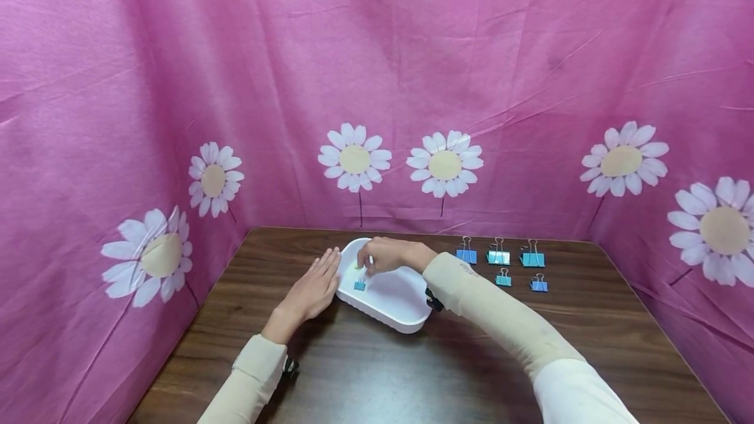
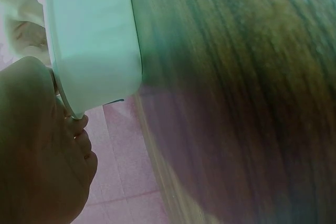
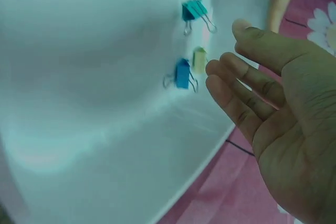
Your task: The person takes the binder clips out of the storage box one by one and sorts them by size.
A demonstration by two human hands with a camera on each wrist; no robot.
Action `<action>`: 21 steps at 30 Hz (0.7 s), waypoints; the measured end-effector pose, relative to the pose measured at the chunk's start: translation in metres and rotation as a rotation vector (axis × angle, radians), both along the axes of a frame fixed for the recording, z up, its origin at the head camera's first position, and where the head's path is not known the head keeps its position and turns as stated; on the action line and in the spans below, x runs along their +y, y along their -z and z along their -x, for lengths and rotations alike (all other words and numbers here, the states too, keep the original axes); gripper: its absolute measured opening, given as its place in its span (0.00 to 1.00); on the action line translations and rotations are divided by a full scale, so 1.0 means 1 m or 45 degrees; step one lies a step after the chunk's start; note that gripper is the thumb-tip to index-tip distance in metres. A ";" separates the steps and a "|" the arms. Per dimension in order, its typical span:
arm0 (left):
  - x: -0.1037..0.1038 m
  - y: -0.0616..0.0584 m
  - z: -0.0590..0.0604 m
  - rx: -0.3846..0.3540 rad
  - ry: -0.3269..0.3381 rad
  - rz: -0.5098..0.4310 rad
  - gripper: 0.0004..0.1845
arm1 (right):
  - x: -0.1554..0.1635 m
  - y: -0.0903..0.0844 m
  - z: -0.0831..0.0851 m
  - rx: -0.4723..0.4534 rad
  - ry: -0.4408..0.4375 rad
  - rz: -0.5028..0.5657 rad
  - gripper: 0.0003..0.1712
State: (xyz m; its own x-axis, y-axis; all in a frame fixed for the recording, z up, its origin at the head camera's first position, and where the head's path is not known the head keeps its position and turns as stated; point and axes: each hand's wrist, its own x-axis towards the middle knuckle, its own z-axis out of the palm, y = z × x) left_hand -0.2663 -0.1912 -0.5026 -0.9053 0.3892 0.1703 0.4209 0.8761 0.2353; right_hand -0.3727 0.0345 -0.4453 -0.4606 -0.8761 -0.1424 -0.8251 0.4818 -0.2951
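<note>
My left hand (image 1: 312,285) lies along the left side of a white oval tray (image 1: 396,303), its straight fingers touching the rim. Over the tray's far left end reaches my right hand (image 1: 387,255). In the right wrist view its thumb stands apart from its loosely bent fingers (image 3: 219,92), with nothing between them. Three binder clips lie in the tray near those fingertips: a teal one (image 3: 195,10), a small yellow one (image 3: 199,60) and a blue one (image 3: 182,74). The left wrist view shows the tray's outer wall (image 2: 97,40) beside the left palm.
On the wooden table (image 1: 365,371), right of the tray, several binder clips stand in two rows: a blue one (image 1: 466,255) and teal ones (image 1: 533,258) behind, a small teal one (image 1: 503,279) and a small blue one (image 1: 538,285) in front. Pink flowered cloth (image 1: 518,70) surrounds the table.
</note>
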 end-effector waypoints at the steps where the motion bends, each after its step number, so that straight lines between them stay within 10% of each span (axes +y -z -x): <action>1: 0.000 0.000 0.000 -0.003 -0.001 0.001 0.30 | -0.003 0.002 -0.001 0.002 -0.003 -0.014 0.14; 21: 0.000 -0.002 0.000 -0.016 0.011 0.007 0.31 | -0.008 0.011 -0.011 0.044 -0.007 -0.086 0.07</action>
